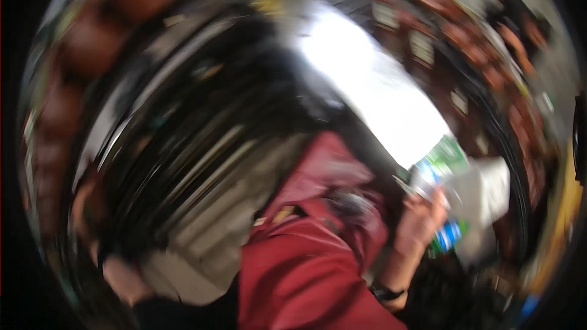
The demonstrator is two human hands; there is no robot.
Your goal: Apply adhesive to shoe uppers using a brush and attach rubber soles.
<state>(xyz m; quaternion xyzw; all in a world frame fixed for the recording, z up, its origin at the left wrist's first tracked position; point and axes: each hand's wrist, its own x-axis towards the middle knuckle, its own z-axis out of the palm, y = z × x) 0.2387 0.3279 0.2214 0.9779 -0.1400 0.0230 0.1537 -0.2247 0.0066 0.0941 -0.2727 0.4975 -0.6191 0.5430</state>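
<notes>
Motion blur smears the whole view. On the right, my right hand (422, 215) has its fingers closed around the lower end of a pale object with blue and white on it (425, 177), whose kind I cannot make out. Beside that hand is a second small item with a blue, white and green label (449, 236). At the far left, my left hand (85, 211) is stretched out by a dark rack-like structure with long bars (214, 146). Its fingers are too smeared to read.
A glaring white panel (379, 91) slants across the upper right, with a white box-like thing (489, 189) near its lower end. Rounded reddish-brown objects (92, 43) line the left. Another person (520, 21) is at the upper right. Red cloth (299, 269) covers my front.
</notes>
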